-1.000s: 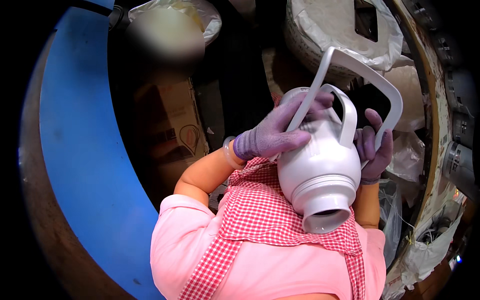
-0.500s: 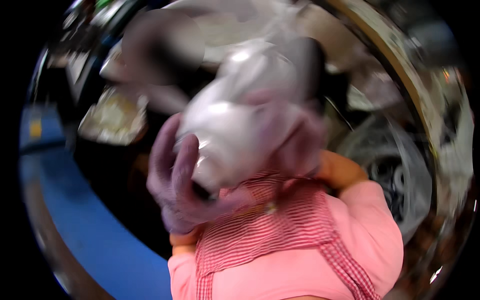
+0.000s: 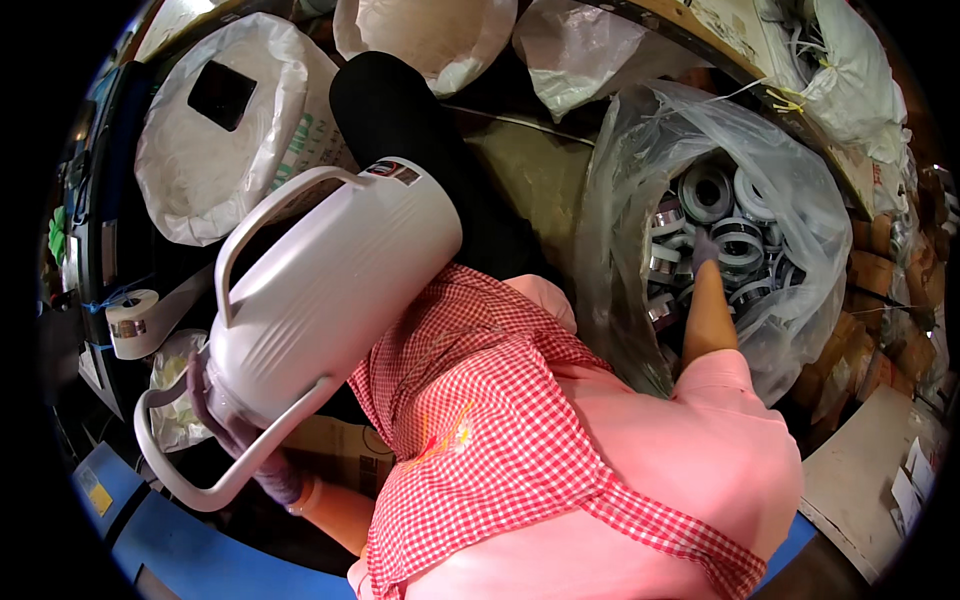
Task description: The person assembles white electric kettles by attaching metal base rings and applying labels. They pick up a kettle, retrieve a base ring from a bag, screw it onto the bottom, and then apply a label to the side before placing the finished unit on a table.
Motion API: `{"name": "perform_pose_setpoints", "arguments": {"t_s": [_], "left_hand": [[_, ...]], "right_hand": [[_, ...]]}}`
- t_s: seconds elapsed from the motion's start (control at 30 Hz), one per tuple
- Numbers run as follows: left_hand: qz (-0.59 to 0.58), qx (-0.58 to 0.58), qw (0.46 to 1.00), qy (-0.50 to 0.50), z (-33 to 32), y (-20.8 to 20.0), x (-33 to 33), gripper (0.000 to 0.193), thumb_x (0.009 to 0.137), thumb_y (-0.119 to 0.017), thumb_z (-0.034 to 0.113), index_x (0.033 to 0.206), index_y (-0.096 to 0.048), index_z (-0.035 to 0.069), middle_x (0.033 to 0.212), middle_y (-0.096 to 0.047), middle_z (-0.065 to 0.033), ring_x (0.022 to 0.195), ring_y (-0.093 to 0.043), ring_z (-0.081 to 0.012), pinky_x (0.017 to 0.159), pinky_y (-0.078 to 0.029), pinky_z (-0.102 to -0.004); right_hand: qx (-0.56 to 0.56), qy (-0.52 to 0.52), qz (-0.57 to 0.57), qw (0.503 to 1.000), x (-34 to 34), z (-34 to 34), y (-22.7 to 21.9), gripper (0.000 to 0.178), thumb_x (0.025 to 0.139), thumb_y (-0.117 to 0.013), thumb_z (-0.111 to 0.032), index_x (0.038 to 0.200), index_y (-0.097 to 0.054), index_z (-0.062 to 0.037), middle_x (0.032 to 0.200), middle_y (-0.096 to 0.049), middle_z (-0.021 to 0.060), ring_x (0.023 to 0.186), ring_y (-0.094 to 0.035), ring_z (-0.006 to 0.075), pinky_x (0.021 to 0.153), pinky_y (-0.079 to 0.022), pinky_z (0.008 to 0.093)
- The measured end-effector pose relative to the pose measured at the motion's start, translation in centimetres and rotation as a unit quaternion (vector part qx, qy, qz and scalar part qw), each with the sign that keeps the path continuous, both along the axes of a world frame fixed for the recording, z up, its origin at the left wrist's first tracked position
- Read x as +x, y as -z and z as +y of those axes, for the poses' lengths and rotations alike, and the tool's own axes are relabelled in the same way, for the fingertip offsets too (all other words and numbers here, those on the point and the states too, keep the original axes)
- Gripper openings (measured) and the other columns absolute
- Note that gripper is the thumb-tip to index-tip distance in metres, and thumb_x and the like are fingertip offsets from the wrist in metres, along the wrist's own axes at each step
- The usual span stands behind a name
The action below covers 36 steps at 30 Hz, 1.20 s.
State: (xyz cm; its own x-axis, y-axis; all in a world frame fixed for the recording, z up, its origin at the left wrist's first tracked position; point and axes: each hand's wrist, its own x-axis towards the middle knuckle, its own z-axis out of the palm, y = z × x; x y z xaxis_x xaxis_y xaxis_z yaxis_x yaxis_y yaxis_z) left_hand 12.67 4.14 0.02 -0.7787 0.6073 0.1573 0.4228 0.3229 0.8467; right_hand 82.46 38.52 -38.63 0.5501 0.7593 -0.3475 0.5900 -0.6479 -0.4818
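Note:
A pale lilac plastic vacuum jug [image 3: 335, 285] lies tilted across my lap, with a fixed side handle and a swinging carry handle [image 3: 190, 497]. My left hand [image 3: 225, 425], in a purple glove, grips the jug's lower-left end, where the jug and carry handle partly cover the fingers. On the right, my right hand [image 3: 705, 250], gloved as well, reaches down into a large clear plastic bag [image 3: 620, 240]. Inside the bag are several round grey-and-silver ring-shaped parts [image 3: 707, 192]. My right fingertips are among these parts; whether they grip one cannot be made out.
A white sack [image 3: 165, 150] with a dark rectangle on it stands at the upper left. Further white bags [image 3: 425, 35] line the back. A roll of tape or film [image 3: 133, 325] hangs at the left. A blue surface [image 3: 190, 545] runs along the lower left.
Half a second ago both hands were together at a blurred, shiny whitish object in front of me. Now my right hand has moved away into the bag, and the jug rests tilted in my left.

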Motion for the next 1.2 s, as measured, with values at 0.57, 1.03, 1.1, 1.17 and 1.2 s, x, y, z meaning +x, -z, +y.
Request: {"name": "perform_pose_setpoints", "arguments": {"t_s": [0.57,1.03,1.1,1.17,1.2], "left_hand": [[0.308,-0.01,0.947,-0.097,-3.9,6.1,-7.5,0.059,0.095,-0.064,0.025,0.14,-0.041,-0.005,0.137,-0.054,-0.0193,0.125,-0.054,-0.0331,0.105,-0.044,-0.048],[-0.028,0.243,0.912,-0.329,-12.1,8.2,-5.5,0.038,0.106,-0.04,0.03,0.116,-0.058,-0.001,0.107,-0.063,-0.0073,0.095,-0.06,-0.0171,0.085,-0.049,-0.0323],[-0.121,0.312,0.898,-0.286,-12.3,8.1,-4.7,0.036,0.106,-0.04,0.028,0.118,-0.058,-0.001,0.11,-0.064,-0.0069,0.099,-0.06,-0.0166,0.088,-0.049,-0.0311],[-0.084,0.222,0.933,-0.271,-12.0,9.2,-3.7,0.034,0.105,-0.042,0.026,0.119,-0.059,-0.001,0.111,-0.064,-0.0066,0.101,-0.059,-0.0162,0.089,-0.049,-0.031],[-0.046,0.152,0.956,-0.245,-10.2,8.0,-3.1,0.031,0.104,-0.043,0.023,0.119,-0.059,0.001,0.111,-0.064,-0.0057,0.101,-0.059,-0.0147,0.089,-0.049,-0.03]], "right_hand": [[0.049,-0.114,0.697,0.706,-22.1,0.0,-28.3,0.054,0.085,-0.052,-0.013,0.136,-0.051,0.0032,0.132,-0.058,0.0176,0.119,-0.059,0.0301,0.108,-0.044,0.0419],[-0.065,-0.665,0.359,0.652,-47.6,-5.3,-23.5,0.059,0.083,-0.075,-0.051,0.116,-0.067,-0.0028,0.113,-0.068,0.0103,0.102,-0.064,0.0199,0.088,-0.052,0.0366],[-0.125,-0.394,0.574,0.707,-50.4,-2.8,-24.6,0.069,0.088,-0.066,-0.06,0.118,-0.064,0.0023,0.109,-0.068,0.0096,0.097,-0.065,0.0162,0.085,-0.053,0.0323],[-0.026,-0.401,0.661,0.634,-52.2,-1.7,-24.8,0.074,0.092,-0.058,-0.064,0.121,-0.061,0.0049,0.111,-0.067,0.0075,0.098,-0.065,0.0154,0.085,-0.053,0.0301],[0.071,-0.497,0.619,0.603,-54.3,-2.2,-29.1,0.078,0.088,-0.062,-0.064,0.124,-0.059,0.0045,0.113,-0.067,0.0068,0.1,-0.064,0.0164,0.086,-0.052,0.0305]]}}
